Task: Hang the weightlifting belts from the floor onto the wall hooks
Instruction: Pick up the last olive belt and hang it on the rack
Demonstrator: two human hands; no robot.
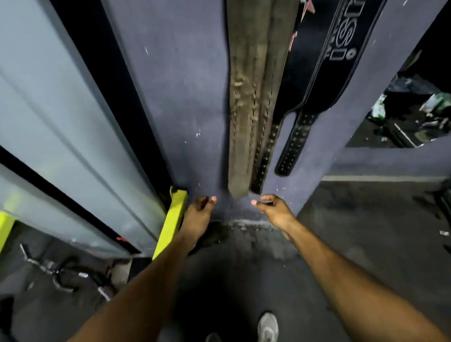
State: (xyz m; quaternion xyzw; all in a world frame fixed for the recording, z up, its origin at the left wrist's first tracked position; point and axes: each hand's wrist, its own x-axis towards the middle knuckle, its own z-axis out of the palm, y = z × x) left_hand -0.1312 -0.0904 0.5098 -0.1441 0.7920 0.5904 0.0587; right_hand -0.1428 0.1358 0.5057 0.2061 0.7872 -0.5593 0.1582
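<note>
Two worn brown leather belts (249, 91) hang flat against the blue-grey wall (176, 95), their ends just above the floor. To their right hang two black belts: a narrow one (293, 88) and a wide one with white lettering (338, 47). The hooks are out of view above. My left hand (199, 214) is low, left of the brown belts' tips, fingers loosely curled and holding nothing. My right hand (273, 210) is just below the black strap's end and is also empty. Neither hand touches a belt. No belt shows on the floor.
A yellow machine frame (173, 218) and grey panels (60, 127) stand close on the left. Metal cable handles (57, 271) lie on the dark floor at lower left. A wall opening (412, 108) at right shows clutter. My shoes (266, 330) are at the bottom.
</note>
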